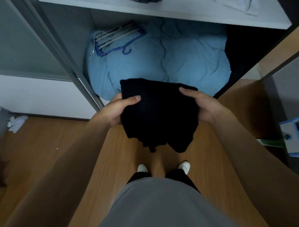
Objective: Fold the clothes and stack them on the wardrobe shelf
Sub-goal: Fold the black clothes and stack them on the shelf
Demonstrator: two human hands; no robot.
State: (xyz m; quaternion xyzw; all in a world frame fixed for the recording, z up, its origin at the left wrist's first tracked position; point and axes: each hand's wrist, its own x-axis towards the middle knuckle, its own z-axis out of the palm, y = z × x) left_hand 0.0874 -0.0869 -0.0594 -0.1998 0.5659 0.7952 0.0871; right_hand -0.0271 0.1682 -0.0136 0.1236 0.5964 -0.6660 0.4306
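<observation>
Two hands hold one folded black garment (158, 116) in the air in front of the open wardrobe, above the wooden floor (56, 145) and level with the near edge of the lower compartment.

Left hand (119, 108): grips the garment's left edge, thumb laid across the top, fingers hidden underneath.
Right hand (200, 105): grips the right edge the same way, thumb on top, fingers out of sight below.

Garment condition: folded into a rough rectangle. The near end sags and hangs loose in uneven folds between the forearms.

Wardrobe shelf (161, 14): white, at the top of the view, well apart from the garment. A pale cloth (242, 6) lies on its right part, and a dark item (145, 1) is cut off by the frame edge.

Lower compartment: a light blue duvet (178, 61) fills it. A bundle of hangers (116, 38), blue and pale, lies on the duvet's left rear.

Floor: white shoes (142, 167) stand below the garment. Crumpled white material (17, 122) lies by the left wall.
</observation>
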